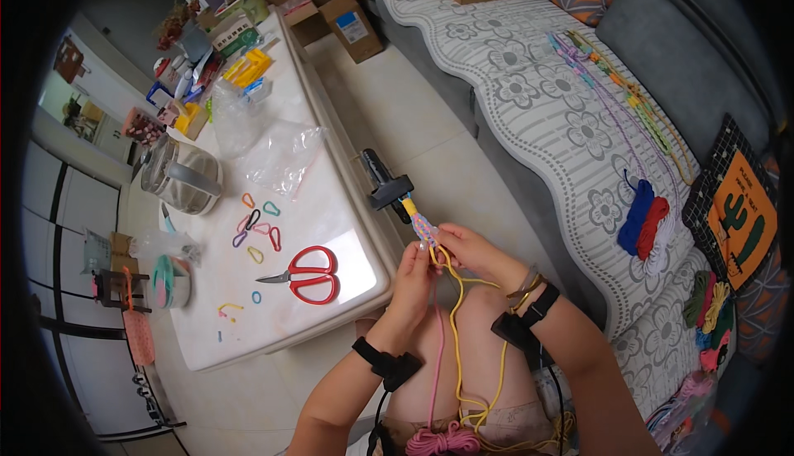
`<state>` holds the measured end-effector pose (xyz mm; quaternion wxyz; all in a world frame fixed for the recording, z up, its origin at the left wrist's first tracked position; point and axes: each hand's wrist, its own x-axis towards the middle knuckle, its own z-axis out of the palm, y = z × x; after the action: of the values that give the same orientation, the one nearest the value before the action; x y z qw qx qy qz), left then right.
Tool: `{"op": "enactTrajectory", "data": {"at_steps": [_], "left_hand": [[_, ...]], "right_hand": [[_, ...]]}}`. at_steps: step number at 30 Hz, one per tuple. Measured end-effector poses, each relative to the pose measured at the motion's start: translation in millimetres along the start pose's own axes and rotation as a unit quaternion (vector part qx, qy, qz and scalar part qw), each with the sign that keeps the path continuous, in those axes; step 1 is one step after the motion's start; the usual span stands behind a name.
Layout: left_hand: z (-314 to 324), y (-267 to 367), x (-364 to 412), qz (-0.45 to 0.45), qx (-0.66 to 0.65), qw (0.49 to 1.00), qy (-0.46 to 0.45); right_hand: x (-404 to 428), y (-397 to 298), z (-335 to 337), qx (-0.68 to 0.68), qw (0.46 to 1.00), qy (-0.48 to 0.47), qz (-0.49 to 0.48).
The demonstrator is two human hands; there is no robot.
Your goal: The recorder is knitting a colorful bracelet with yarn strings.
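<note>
A knotted cord braid (424, 229) in pink, blue and yellow hangs from a black clamp (389, 189) at the table's edge. Yellow cord wraps its upper end. At the lower end, my left hand (412, 270) pinches the braid from one side, and my right hand (474, 250) grips cord there from the other. The fingers partly hide the knot between them. Loose yellow cords (458, 332) and a pink cord (440, 344) run down over my legs. A bundle of pink cord (441, 441) lies in my lap.
Left of me, a white table (260, 326) holds red-handled scissors (310, 276), several coloured carabiner clips (254, 219), a glass pitcher (181, 174) and plastic bags (279, 155). Finished cords (611, 93) and blue, red and white cord bundles (645, 220) lie on the sofa at right.
</note>
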<state>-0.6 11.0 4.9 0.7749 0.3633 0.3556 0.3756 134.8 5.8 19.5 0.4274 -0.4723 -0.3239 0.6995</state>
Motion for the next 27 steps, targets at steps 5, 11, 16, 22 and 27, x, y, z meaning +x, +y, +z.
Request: {"op": "enactTrajectory", "data": {"at_steps": [5,11,16,22,27], "left_hand": [[-3,2,-2,-0.035,-0.006,0.999,0.033],[3,13,-2,-0.088,0.070,0.994,0.013],[5,6,-2,-0.081,-0.033,0.996,-0.005],[5,6,-1,-0.087,-0.063,0.994,0.004],[3,14,4,-0.112,-0.068,0.989,-0.062]], "right_hand": [[-3,14,2,-0.015,1.000,0.015,-0.022],[-20,14,3,-0.120,0.992,0.036,-0.029],[-27,20,2,-0.062,0.997,0.018,-0.045],[-27,30,3,-0.038,0.996,0.003,-0.081],[-26,24,5,-0.060,0.997,0.029,-0.049]]}}
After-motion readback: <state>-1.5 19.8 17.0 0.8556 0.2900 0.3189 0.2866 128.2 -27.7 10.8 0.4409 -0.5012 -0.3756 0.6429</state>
